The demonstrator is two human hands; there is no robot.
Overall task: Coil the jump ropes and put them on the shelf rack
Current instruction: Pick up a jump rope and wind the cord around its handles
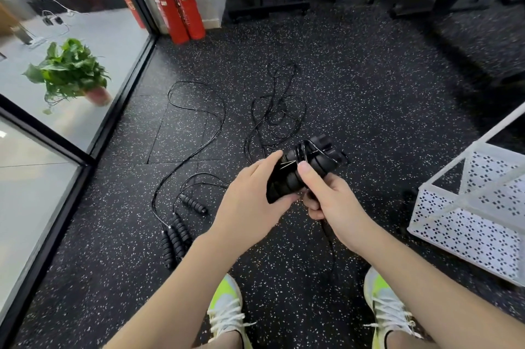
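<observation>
Left hand (250, 195) and right hand (329, 201) both grip black ribbed foam jump-rope handles (301, 169); thin limp cord (272, 115) trails toward 12 o'clock. Light, floppy; hold by handles.

A bundle of black jump rope handles (301, 169), ribbed and wrapped with thin black cord, is held up above the floor, tilted up to the right. More black jump ropes (196, 121) lie loose on the speckled floor, their cords in wide curves and a tangle. Their ribbed handles (177, 232) lie close together at the left, one handle (193, 203) just beside them. A white perforated shelf rack (466, 218) stands at the right.
</observation>
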